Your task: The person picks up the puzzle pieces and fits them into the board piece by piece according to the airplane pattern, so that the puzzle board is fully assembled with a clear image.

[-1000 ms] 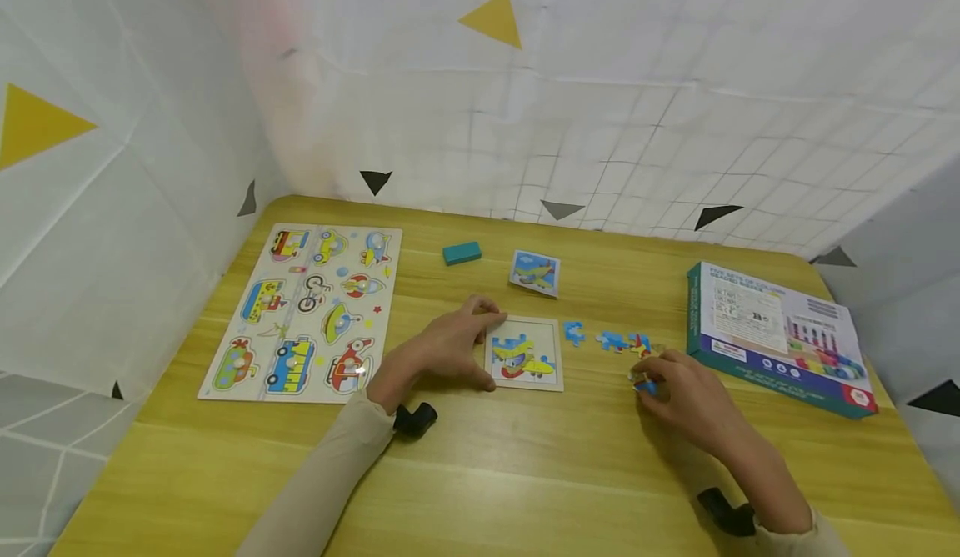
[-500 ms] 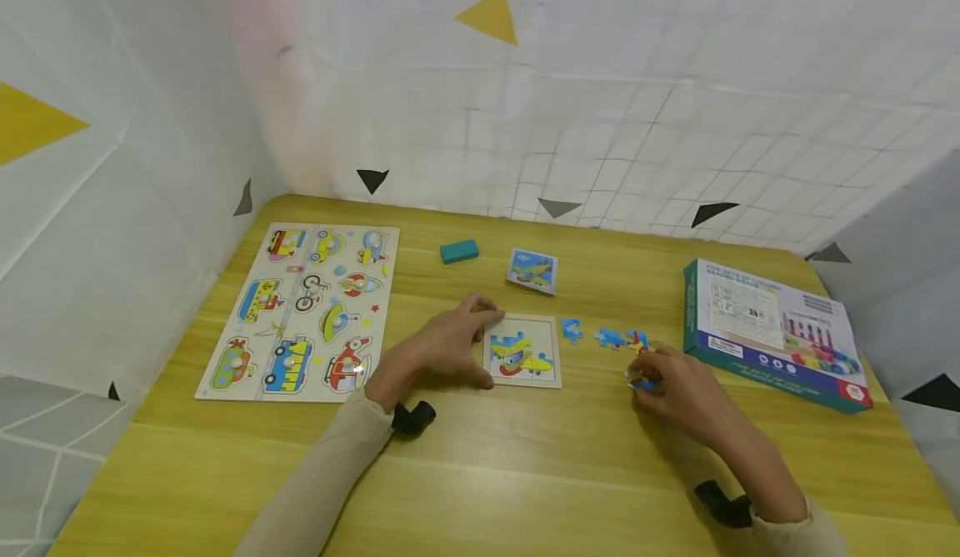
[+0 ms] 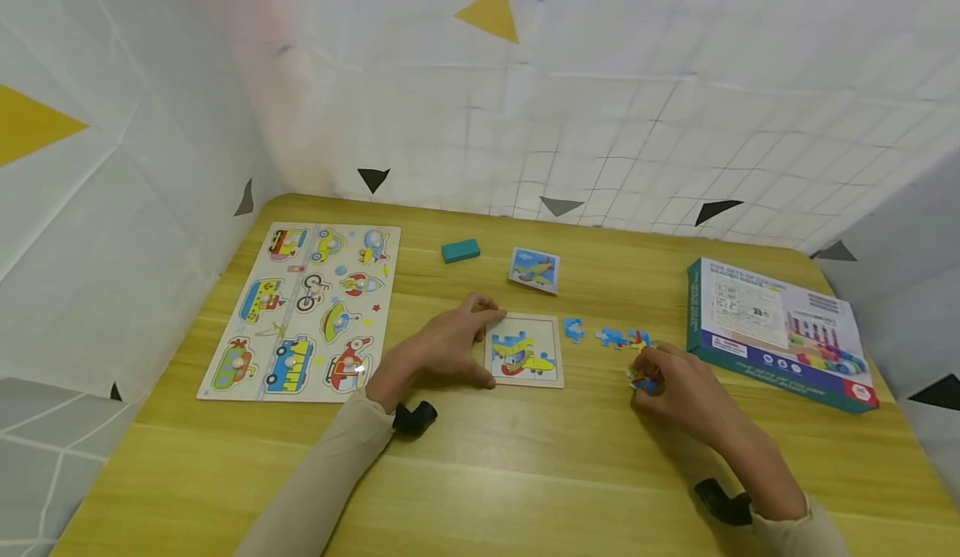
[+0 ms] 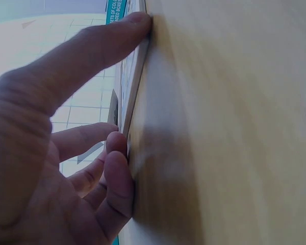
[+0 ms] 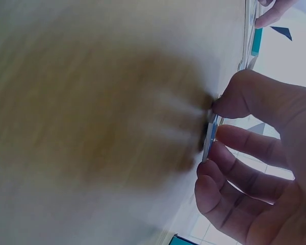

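A small square puzzle tray [image 3: 555, 348] lies on the table, partly filled with pieces of a yellow airplane [image 3: 525, 360]. My left hand [image 3: 452, 344] grips its left side, thumb at the near corner and index finger at the far one. In the left wrist view the tray's edge [image 4: 135, 84] runs between thumb and fingers. To the right, my right hand [image 3: 686, 390] pinches a blue jigsaw piece [image 3: 645, 384] low over the table. That piece [image 5: 210, 133] shows nearly edge-on in the right wrist view. Loose pieces lie close by, one blue [image 3: 573, 329] and a blue cluster [image 3: 612, 338].
A large vehicle peg board [image 3: 300, 315] lies at left. Behind the tray are a teal block [image 3: 461, 250] and an airplane picture card [image 3: 534, 271]. A boxed bead set [image 3: 780, 336] sits at right, beyond the right hand. White sheeting [image 3: 600, 123] rises behind the table.
The head view shifts very slightly. Both hands stay almost in place, and the right fingers still hold the jigsaw piece.
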Tool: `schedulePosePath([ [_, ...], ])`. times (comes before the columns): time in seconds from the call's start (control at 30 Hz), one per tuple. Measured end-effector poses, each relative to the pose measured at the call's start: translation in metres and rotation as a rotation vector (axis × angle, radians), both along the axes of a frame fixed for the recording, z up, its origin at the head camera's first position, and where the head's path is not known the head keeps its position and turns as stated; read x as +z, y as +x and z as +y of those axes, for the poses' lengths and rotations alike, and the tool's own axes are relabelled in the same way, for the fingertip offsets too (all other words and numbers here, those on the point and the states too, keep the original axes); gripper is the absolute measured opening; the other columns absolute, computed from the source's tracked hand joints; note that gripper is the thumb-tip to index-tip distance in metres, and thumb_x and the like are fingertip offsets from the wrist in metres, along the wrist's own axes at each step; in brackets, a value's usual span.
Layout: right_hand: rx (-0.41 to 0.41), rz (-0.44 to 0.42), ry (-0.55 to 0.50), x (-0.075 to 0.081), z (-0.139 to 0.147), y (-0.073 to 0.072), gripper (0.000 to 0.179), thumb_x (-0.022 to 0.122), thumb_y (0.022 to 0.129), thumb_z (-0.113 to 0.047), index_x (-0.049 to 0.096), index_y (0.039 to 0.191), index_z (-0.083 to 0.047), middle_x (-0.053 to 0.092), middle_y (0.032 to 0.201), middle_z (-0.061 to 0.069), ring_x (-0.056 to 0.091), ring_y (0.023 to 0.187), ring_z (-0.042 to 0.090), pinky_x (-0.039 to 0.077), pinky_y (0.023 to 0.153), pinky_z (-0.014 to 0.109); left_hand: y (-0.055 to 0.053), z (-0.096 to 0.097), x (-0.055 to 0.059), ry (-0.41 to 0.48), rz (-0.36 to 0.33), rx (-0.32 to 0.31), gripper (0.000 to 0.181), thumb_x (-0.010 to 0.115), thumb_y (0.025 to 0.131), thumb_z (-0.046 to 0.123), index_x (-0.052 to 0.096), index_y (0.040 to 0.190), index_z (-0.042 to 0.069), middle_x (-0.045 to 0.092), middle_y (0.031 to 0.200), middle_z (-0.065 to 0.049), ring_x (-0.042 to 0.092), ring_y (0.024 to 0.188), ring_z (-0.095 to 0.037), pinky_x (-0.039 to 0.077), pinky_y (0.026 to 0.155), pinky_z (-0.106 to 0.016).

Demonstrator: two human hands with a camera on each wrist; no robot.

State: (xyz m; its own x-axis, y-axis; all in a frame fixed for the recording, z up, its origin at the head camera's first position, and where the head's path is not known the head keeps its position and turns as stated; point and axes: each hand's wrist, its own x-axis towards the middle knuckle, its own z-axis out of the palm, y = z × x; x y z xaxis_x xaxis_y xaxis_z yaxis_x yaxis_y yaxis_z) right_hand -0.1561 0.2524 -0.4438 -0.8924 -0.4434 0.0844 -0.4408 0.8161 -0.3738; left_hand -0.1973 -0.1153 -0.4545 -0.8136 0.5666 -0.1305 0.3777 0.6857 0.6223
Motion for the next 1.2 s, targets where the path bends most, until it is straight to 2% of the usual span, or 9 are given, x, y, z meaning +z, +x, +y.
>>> schedulePosePath([
  [0.23,0.003,0.01,0.0,0.002,-0.002,0.0,0.024,0.081,0.071,-0.009,0.069,0.093,-0.012,0.058,0.085,-0.003,0.051,0.071,0.011,0.044,0.061,0.034,0.0,0.0,0.001,-0.004,-0.004,-0.001,0.103,0.091,0.068,0.041,0.04,0.155,0.016,0.03,0.15,0.003,0.05,0.101,-0.012,0.044,0.084,-0.03],
  [0.37,0.011,0.045,0.011,0.005,-0.005,0.0,0.025,0.079,0.071,-0.008,0.069,0.094,-0.012,0.058,0.084,-0.004,0.051,0.071,0.012,0.045,0.062,0.034,0.0,0.0,0.001,0.0,-0.006,0.004,0.103,0.091,0.068,0.041,0.04,0.155,0.017,0.031,0.15,0.004,0.05,0.101,-0.012,0.044,0.084,-0.03],
  [0.67,0.079,0.125,0.005,0.009,-0.017,-0.002,0.025,0.079,0.073,-0.007,0.07,0.096,-0.01,0.061,0.089,0.0,0.059,0.078,0.017,0.049,0.065,0.037,0.0,0.001,0.0,0.002,-0.006,0.004,0.104,0.092,0.067,0.04,0.041,0.154,0.016,0.032,0.149,0.004,0.05,0.1,-0.012,0.044,0.083,-0.03],
  [1.2,0.131,0.139,-0.006,0.012,-0.041,-0.01,0.026,0.079,0.072,-0.005,0.071,0.097,-0.008,0.06,0.087,-0.002,0.058,0.078,0.015,0.049,0.068,0.038,0.0,0.0,0.0,0.004,0.0,0.005,0.103,0.092,0.067,0.041,0.041,0.154,0.016,0.032,0.147,0.004,0.05,0.1,-0.013,0.044,0.082,-0.031],
])
